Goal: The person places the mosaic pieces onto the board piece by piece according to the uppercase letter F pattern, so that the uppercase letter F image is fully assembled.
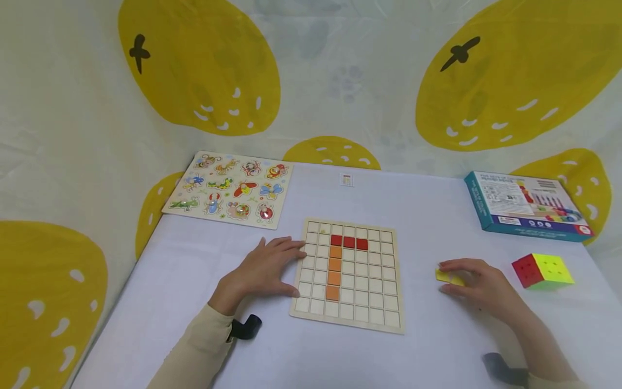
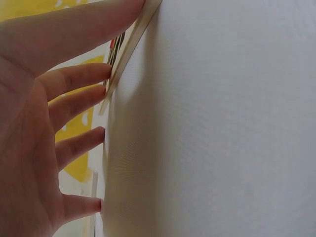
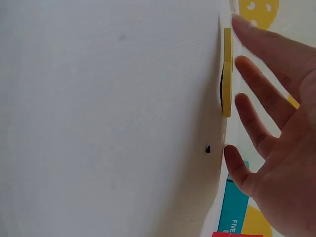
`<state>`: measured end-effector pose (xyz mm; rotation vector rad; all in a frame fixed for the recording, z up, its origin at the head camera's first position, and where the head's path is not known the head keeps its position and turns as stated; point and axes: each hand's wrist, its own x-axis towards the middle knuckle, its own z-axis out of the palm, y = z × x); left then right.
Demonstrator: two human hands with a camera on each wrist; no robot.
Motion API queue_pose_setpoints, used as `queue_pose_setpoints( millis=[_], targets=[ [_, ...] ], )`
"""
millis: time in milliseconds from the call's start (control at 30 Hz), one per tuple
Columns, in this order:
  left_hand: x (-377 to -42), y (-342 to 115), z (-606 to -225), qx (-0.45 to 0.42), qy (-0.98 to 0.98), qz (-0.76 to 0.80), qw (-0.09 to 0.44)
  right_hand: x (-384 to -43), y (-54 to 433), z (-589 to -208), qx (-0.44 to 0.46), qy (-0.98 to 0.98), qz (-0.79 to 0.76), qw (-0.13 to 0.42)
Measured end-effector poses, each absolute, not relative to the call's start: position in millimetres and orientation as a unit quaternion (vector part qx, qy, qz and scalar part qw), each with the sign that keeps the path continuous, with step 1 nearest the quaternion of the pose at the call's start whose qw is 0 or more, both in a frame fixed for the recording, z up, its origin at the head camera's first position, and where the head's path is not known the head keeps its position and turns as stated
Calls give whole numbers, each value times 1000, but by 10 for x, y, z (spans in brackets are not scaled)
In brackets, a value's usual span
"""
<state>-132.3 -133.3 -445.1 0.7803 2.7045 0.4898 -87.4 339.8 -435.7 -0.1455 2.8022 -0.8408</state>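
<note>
A wooden grid board (image 1: pixel 400 302) lies flat with a row of 3 red square tiles (image 1: pixel 349 242) and a column of several orange tiles (image 1: pixel 333 278) in its cells. My left hand (image 1: pixel 269 268) rests at the board's left edge, fingers spread and fingertips on the rim. Farther right, my right hand (image 1: pixel 481 283) is low over the table, thumb and index finger around yellow tiles (image 1: pixel 449 277). In the right wrist view the yellow tiles (image 3: pixel 226 89) sit end to end near the tabletop, fingertips of the right hand (image 3: pixel 276 123) just beside them.
An insect picture puzzle (image 1: pixel 228 189) lies at the back left. At the back right is a boxed set (image 1: pixel 529 205), with a puzzle cube (image 1: pixel 544 271) in front of it, close to my right hand. A small printed card (image 1: pixel 346 180) lies behind the board.
</note>
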Motion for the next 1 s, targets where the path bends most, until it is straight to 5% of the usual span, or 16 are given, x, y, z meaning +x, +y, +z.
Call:
queue_pose_setpoints(
  millis=[667,1000],
  targets=[
    [-1306,-1337,-4440,269,936,178,141,-919,3353,-4364,-15,960,-252,119],
    [-1300,-1335,-4442,267,936,180,143,-1007,3179,-4155,-60,958,-276,49]
  ],
)
